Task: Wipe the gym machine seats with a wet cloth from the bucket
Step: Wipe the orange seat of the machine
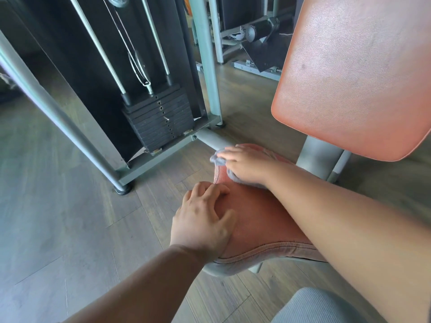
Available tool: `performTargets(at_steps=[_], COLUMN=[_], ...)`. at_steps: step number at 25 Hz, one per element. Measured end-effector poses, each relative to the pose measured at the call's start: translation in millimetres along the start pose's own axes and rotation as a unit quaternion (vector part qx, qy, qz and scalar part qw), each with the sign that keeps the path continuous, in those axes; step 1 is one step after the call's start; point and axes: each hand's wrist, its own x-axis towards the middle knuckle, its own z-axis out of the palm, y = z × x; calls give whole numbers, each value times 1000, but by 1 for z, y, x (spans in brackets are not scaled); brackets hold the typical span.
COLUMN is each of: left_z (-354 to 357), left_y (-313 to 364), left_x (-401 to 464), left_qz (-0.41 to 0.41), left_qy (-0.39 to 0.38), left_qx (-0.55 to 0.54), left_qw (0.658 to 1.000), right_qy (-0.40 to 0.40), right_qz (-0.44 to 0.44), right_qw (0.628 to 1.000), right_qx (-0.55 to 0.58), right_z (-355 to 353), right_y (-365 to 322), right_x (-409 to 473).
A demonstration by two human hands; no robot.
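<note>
Both forearms reach over the seat [261, 220]. Right hand [247, 166] presses the cloth [218, 160] flat at the seat's twelve o'clock edge; left hand [203, 220], fingers spread, rests at nine o'clock. Backrest [359, 73] stands at two o'clock.

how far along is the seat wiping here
Done: the cloth is already out of the bucket, which is not in view. In hand: the right hand presses the cloth on the far end of the red seat, while the left hand rests on its left edge. Left: I cannot tell how much of the seat is wiped; the backrest has no cloth on it.
</note>
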Motion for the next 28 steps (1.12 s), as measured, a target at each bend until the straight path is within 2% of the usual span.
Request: performTargets(at_steps=[4, 6, 9, 12, 14, 18, 21, 23, 24, 26, 27, 28], left_z=[0, 1, 2, 1, 2, 2, 2, 1, 1, 0, -1, -1], left_y=[0, -1, -2, -1, 1, 0, 2, 3, 3, 1, 1, 2], left_x=[1, 1, 1, 1, -1, -2, -4, -3, -3, -5, -6, -7], left_qz=[-6, -9, -13, -22, -31, -33, -34, -33, -31, -28, -28, -25], left_qy=[4, 1, -2, 4, 15, 26, 23, 19, 17, 21, 24, 26], left_qx=[4, 6, 6, -4, -18, -49, -48, -34, -33, -63, -82, -96], left_qw=[1000, 1000, 1000, 1000, 999, 998, 998, 999, 999, 997, 996, 995], right_qy=[-38, -23, 10, 24, 38, 19, 44, 65, 65, 44, 37, 35], right_qz=[-23, -18, 21, 73, 59, 16, 130, 189, 193, 144, 110, 96], right_qw=[999, 1000, 1000, 997, 997, 1000, 991, 980, 979, 982, 971, 936], right_qx=[21, 1, 4, 11, 18, 19, 4, 7, 24, 111, 207, 337], right_z=[-4, -5, -5, -5, 3, 2, -6, -6, -2, 5, 6, -1], right_y=[6, 21, 41, 21, -1, -7, 21, 2, -15, -53, -63, -68], right_x=[-101, -137, -123, -81, -78, -156, -165, -146, -136, -125, -126, -134])
